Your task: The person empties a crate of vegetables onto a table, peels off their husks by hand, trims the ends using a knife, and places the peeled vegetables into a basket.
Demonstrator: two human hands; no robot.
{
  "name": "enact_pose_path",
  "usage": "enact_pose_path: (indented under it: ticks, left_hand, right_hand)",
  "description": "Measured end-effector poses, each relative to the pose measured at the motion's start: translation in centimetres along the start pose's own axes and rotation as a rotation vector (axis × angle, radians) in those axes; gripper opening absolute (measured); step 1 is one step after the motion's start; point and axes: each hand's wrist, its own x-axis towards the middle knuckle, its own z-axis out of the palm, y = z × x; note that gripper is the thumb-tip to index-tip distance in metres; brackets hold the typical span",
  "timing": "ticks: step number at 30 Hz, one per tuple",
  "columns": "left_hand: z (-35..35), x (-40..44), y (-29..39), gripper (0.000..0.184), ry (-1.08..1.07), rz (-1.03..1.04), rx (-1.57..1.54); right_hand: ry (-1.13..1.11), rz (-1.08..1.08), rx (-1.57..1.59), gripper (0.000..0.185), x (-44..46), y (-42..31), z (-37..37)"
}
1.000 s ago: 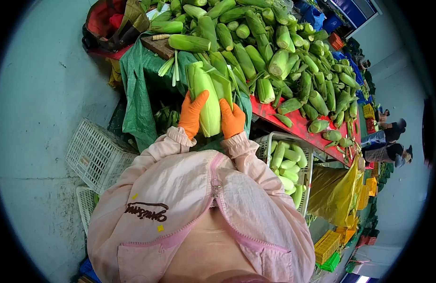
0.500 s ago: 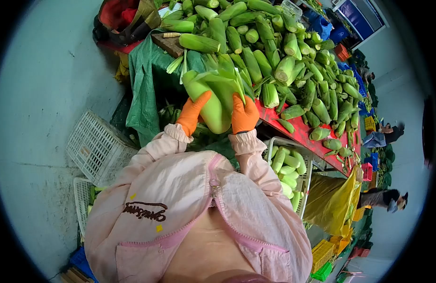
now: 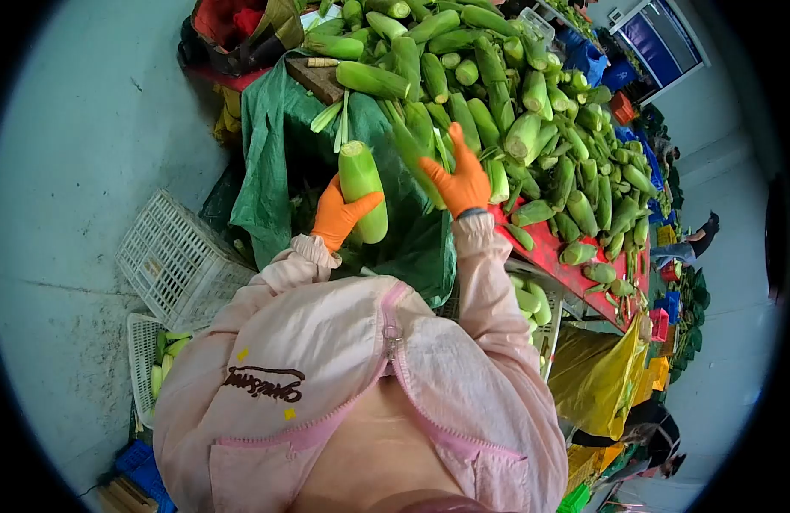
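Observation:
In my gloved left hand is an ear of corn, pale green and smooth, its cut end pointing up. The orange-gloved fingers are closed around its lower half. My right hand, also in an orange glove, is to the right of it with thumb and forefinger spread apart. Close to its thumb is a strip of green husk, slightly blurred; no grip on it shows. Below the hands hangs a green plastic sheet with a dark hollow in it.
A large heap of unhusked corn covers the red table. A wooden-handled tool lies on a wooden block. White crates stand at left; another crate at right holds peeled corn. Other people are at far right.
My right hand has come away from the ear toward the right, its fingers spreading. Loose husk leaves are off the ear, which my left hand now holds alone and more upright.

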Motion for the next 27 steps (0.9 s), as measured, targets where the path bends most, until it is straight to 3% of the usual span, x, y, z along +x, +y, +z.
enact_pose_path:
  ticks: [1,2,4,9,10,12,13,14,16,19,23,26,27]
  left_hand:
    - [-0.1,0.2,0.1,0.052,0.006,0.053,0.043]
    - [-0.1,0.1,0.1,0.05,0.009,0.101,0.087]
    - [-0.3,0.2,0.0,0.054,-0.072,0.107,0.076]
    - [1.2,-0.6,2.3,0.051,-0.159,0.08,-0.022]
    - [1.4,-0.5,2.5,0.051,-0.164,0.079,-0.024]
    - [1.9,-0.5,3.1,0.052,-0.067,-0.089,-0.315]
    - [1.8,-0.2,2.8,0.052,-0.06,-0.054,-0.197]
    - [1.6,0.2,2.7,0.052,-0.062,-0.056,-0.197]
    - [1.1,1.2,2.8,0.049,-0.161,0.009,0.189]
    - [0.5,2.3,3.8,0.042,-0.316,0.0,0.435]
    - [0.1,2.9,2.9,0.037,-0.38,-0.029,0.462]
    - [0.5,3.2,2.4,0.036,-0.304,0.043,0.627]
    - [0.2,3.4,1.9,0.035,-0.311,0.053,0.669]
  right_hand:
    - [-0.151,0.041,0.351,0.082,-0.4,-0.7,0.2]
    - [-0.282,0.058,0.578,0.087,-0.8,-2.4,0.2]
    - [-0.45,0.057,0.732,0.086,-1.8,-5.5,0.0]
    - [-0.454,0.066,1.122,0.089,-2.6,-7.2,1.4]
    - [-0.45,0.069,1.118,0.089,-2.9,-7.0,1.6]
    - [-0.426,0.119,0.934,0.093,-3.9,-6.6,2.1]
    - [-0.479,0.272,1.026,0.095,-4.2,-7.5,1.4]
    - [-0.477,0.274,1.026,0.095,-4.6,-7.2,1.7]
    - [-0.447,0.438,1.035,0.098,-5.4,-6.3,2.8]
    - [-0.342,0.36,0.799,0.097,-5.9,-5.5,2.5]
    - [-0.318,0.355,0.717,0.098,-6.2,-5.6,1.2]
    - [-0.15,0.231,0.661,0.1,-6.5,-5.4,2.0]
    - [-0.187,0.276,0.624,0.1,-6.7,-5.3,1.9]
